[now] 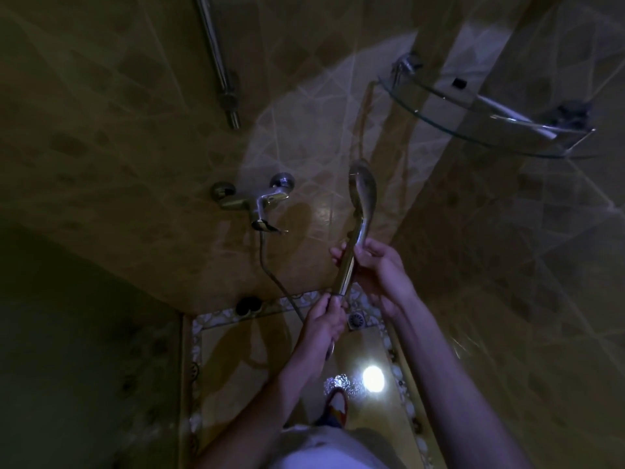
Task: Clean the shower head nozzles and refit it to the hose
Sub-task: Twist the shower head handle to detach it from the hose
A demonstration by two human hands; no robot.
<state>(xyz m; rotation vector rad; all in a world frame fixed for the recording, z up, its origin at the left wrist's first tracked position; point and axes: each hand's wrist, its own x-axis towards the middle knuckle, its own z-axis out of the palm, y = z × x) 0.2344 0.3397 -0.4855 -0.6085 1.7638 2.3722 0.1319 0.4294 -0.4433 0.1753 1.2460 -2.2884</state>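
Chrome shower head (362, 191) held upright in a dim tiled shower stall.

Gripped mid-handle by right hand (378, 269), fingers wrapped round the smooth curved stem, oval head pointing up toward the wall. Base end pinched in left hand (326, 319) together with the thin ribbed hose (267, 265); joint itself hidden under the fingers. Hose looping back to glossy metal mixer tap (262, 204). Curved glass corner shelf (473, 123) upper right; square floor drain (356, 320) below.
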